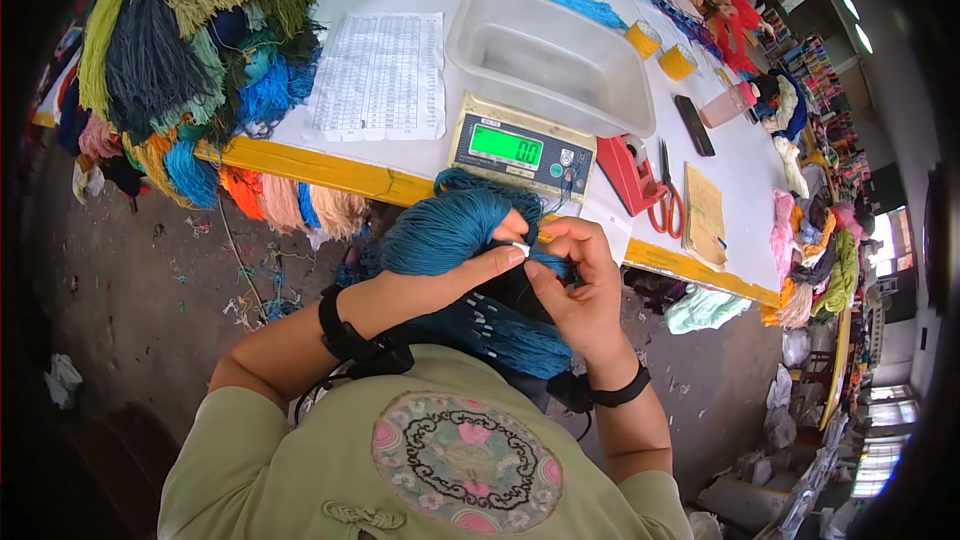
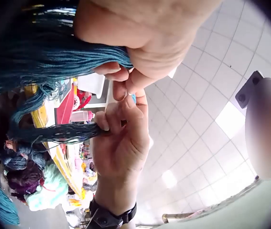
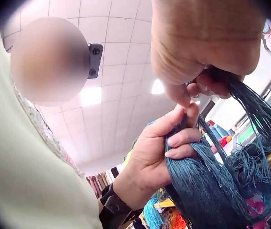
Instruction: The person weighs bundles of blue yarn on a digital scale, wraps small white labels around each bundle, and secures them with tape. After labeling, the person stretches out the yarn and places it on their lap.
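In the head view my left hand grips a thick teal yarn hank in front of my body, its thumb on top. My right hand meets it, the fingertips of both together at a small white piece. The left wrist view shows the right fingers curled round a thinner bundle of teal strands. From the right wrist view, the hank hangs down from between the left fingers. More teal yarn with white marks lies beneath my hands.
Just beyond my hands is a digital scale bearing a grey plastic tub. Red-handled scissors, a red tape dispenser and a cardboard piece lie to its right. A printed sheet and heaped yarn are left.
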A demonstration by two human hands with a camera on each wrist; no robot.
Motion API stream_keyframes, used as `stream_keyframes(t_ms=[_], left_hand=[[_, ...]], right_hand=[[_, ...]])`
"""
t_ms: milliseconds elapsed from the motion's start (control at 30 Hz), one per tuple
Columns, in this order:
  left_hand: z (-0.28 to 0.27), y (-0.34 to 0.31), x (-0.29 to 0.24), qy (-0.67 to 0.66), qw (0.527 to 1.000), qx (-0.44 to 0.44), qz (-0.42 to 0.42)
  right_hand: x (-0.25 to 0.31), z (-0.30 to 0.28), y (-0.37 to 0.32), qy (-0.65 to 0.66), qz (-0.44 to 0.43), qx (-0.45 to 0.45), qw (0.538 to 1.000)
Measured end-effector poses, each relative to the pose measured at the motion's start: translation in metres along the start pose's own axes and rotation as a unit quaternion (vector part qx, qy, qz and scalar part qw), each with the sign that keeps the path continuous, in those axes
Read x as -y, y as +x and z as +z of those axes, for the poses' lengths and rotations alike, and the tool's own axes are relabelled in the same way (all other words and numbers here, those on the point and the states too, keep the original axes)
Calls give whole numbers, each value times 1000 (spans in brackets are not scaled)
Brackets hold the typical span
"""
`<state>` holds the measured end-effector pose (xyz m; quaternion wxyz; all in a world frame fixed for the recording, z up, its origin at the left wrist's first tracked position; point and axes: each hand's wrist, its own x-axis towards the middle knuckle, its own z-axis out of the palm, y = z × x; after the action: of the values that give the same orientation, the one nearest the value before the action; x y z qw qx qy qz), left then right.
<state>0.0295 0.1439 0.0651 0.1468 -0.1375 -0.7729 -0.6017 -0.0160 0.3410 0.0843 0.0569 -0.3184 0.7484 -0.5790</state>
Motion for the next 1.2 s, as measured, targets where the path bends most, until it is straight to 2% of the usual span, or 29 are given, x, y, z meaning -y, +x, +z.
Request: stream_keyframes(t_ms=[67,133,200,233,267,300,333,367,400,433,467,500,533,567,633,700,733,767,800,867,900,933,967,1000,1033,1067,1133,1200], left_hand=[[-1,0,-1,19,999,-8,24],[-5,-3,-4,16,999,10,-29],[-12,-10,-1,-62,993,-37,-93],[-23,-12,-2,-119,988,-50,-85],[-47,-11,-14,-167,966,5,-199],[-73,-10,-24,-166,944,72,-278],[-92,-15,-28,-166,939,80,-290],[-112,-21,-26,-193,937,80,-280],[-129,-32,-24,-176,937,32,-300],[-147,-40,-14,-190,948,34,-252],[-172,-54,-6,-188,940,2,-283],[-192,-66,5,-208,931,-67,-292],[-216,-72,13,-185,946,-47,-262],[-234,-83,11,-158,940,-79,-293],[-251,-95,5,-103,939,-86,-316],[-241,-98,-1,-2,926,-150,-347],[-232,-98,-1,56,913,-196,-352],[-240,-101,5,60,912,-171,-368],[-238,-102,12,62,912,-170,-367],[-231,-99,23,62,939,-178,-289],[-210,-88,15,51,961,-151,-225],[-180,-75,-2,-19,974,-145,-172],[-163,-63,-15,-111,976,-88,-164],[-143,-45,-22,-180,978,-28,-101],[-127,-33,-29,-231,970,-6,-78],[-111,-23,-37,-250,966,-6,-70],[-90,2,-59,-279,957,59,-45],[-81,14,-50,-265,959,104,2]], right_hand=[[-1,-4,-2,2,-9,-4,1000],[-2,-13,-6,2,24,25,999],[5,-33,-10,-7,70,63,996],[2,-49,-13,-35,116,89,989],[-1,-63,-16,-30,127,100,986],[-6,-83,-19,-59,131,125,982],[-13,-106,-23,-87,137,149,975],[-23,-126,-30,-82,178,136,971],[-33,-145,-40,-75,220,123,965],[-39,-163,-49,-62,234,101,965],[-45,-177,-59,-49,249,81,964],[-45,-186,-68,-60,263,67,961],[-45,-195,-77,-70,278,55,957],[-52,-213,-90,-91,303,78,945],[-49,-210,-107,-87,354,109,925],[-58,-199,-127,-96,391,128,906],[-63,-188,-136,-210,343,209,892],[-65,-175,-138,-321,284,286,857],[-68,-166,-136,-320,284,285,858],[-73,-147,-121,-452,91,334,822],[-65,-130,-100,-423,69,291,855],[-52,-110,-71,-394,38,248,884],[-42,-87,-50,-321,5,194,927],[-30,-63,-30,-240,-32,140,960],[-16,-40,-12,-143,-26,122,982],[0,-19,4,-43,-18,107,993],[34,12,30,78,-5,85,993],[51,32,52,149,-67,88,983]])
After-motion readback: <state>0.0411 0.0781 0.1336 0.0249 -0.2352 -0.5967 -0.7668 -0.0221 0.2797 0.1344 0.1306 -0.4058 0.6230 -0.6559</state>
